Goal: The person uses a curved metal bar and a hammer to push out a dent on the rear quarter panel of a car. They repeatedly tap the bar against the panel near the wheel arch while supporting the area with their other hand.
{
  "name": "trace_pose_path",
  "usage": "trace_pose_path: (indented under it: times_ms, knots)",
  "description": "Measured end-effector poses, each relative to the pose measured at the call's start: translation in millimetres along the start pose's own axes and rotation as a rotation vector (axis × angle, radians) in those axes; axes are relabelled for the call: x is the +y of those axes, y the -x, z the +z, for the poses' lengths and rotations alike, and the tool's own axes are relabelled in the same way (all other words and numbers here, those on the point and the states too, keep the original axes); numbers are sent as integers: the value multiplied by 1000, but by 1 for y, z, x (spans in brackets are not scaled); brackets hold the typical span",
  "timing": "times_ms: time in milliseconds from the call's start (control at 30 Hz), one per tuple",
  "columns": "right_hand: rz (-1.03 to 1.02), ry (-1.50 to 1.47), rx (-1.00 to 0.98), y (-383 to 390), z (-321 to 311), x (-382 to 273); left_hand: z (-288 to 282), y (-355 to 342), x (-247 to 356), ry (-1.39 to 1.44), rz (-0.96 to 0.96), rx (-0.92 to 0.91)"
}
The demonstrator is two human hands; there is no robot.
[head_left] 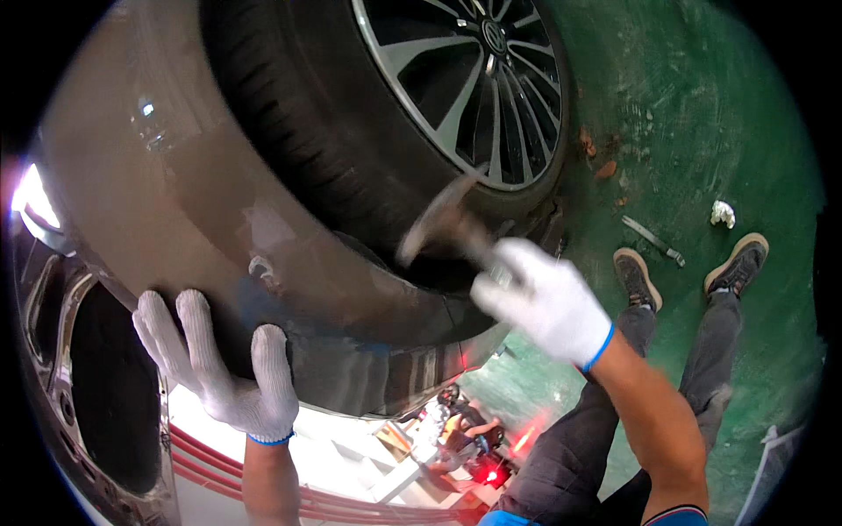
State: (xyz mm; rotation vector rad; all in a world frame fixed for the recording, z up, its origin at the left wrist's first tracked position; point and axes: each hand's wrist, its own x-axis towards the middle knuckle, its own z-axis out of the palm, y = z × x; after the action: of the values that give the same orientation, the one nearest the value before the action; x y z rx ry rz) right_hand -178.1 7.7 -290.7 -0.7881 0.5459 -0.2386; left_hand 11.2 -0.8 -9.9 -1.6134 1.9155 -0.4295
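Working remotely, I judge the step is hammering: my right hand (557, 307) wraps the hammer (445, 219) beside the tyre (351, 149); my left hand (232, 390), holding nothing, lies spread on the body panel (193, 184). Next calls for careful aim.

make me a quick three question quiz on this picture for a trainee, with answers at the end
1. Pick one: what does the right hand hold?
a) a paint brush
b) a hammer
c) a spray can

2. True or false: the left hand rests on the wheel rim.

3. Fill in the colour: the shoes stand on a ____ floor.

Key:
1. b
2. False; it rests, fingers spread, on the brownish car panel.
3. green
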Motion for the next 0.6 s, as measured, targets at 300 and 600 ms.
trace_pose_path:
  times_ms: [300,600]
  knots:
    - [311,-645,329,55,2,42,4,-17,5,66,202,2]
    - [-128,-129,633,95,14,68,27,-11,90,-15,410,-265]
